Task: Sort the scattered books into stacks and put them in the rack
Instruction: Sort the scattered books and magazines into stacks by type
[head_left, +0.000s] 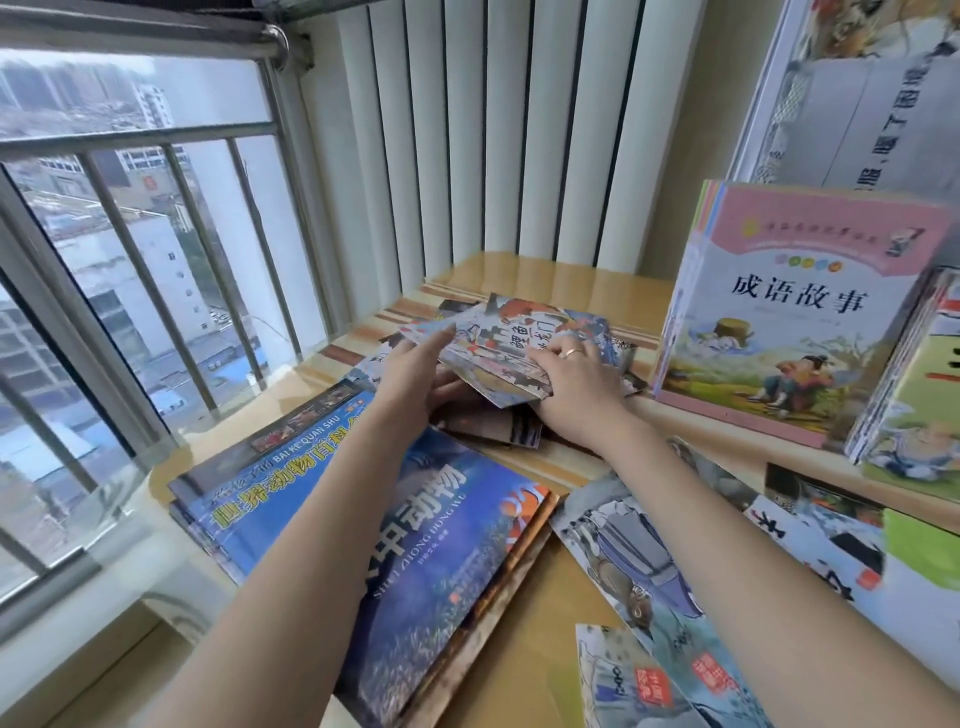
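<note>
The thin picture booklets (519, 348) at the far middle of the wooden sill (561, 270) look light, floppy and glossy — likely to slide apart, so best squared and taken by opposite edges. Their covers show pale ink-style drawings with bold black characters. The left hand (415, 374) cups the bundle's left edge, fingers under and thumb on top; the right hand (571, 374) — ring on one finger — grips its right side.
</note>
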